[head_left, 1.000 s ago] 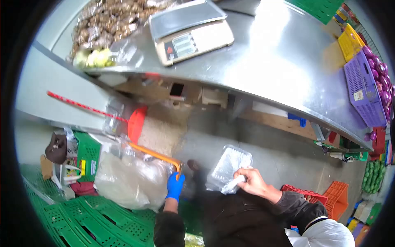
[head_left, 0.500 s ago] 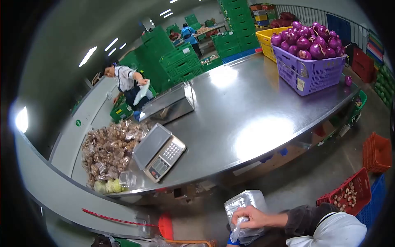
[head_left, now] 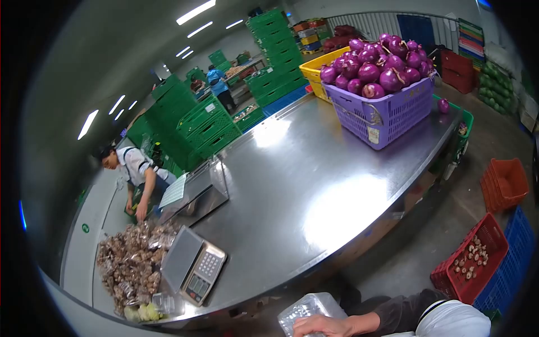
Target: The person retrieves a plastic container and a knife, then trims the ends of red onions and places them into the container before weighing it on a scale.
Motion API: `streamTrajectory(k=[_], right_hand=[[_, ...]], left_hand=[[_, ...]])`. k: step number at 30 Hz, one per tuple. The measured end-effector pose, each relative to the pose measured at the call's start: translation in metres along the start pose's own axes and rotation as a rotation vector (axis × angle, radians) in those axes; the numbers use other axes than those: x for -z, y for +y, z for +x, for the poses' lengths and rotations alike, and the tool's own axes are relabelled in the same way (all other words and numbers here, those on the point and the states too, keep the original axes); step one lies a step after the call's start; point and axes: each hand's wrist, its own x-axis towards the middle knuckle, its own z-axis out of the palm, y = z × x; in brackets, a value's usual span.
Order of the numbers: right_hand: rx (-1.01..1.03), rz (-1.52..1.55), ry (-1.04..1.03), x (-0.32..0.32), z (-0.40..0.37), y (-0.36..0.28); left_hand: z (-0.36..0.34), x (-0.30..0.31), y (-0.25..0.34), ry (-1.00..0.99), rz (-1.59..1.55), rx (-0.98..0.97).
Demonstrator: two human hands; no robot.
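Note:
At the bottom edge, my right hand [head_left: 323,326] comes in from the right in a dark sleeve with white cloth over the upper part. Its fingers are closed on a clear plastic bag [head_left: 312,306] with something see-through inside, perhaps stacked clear packs. The frame edge cuts off the fingertips and the bag's lower part. Bag and hand are in front of the metal table [head_left: 264,224], below its near edge. My left hand is out of sight. A digital scale [head_left: 196,267] stands on the table, left of the bag.
Brown produce in clear packs [head_left: 129,258] is heaped beside the scale. A purple basket [head_left: 382,118] of red onions stands at the far right. A co-worker [head_left: 140,174] reaches toward the heap. Red crates [head_left: 471,258], one holding mushrooms, sit on the floor at right.
The view has shifted, and my right hand with the bag now sits lower, partly out of frame. The co-worker has lowered an arm from a pale sheet toward the heap.

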Motion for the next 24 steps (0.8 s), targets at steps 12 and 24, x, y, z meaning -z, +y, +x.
streamTrajectory(k=[12, 24], right_hand=[[0.046, -0.96, 0.655, 0.179, 0.074, 0.005], [-0.572, -0.266, 1.14, 0.312, 0.022, 0.078]], left_hand=[[0.154, -0.048, 0.082, -0.129, -0.137, -0.08], [0.237, -0.151, 0.069, -0.485, 1.15, -0.514]])
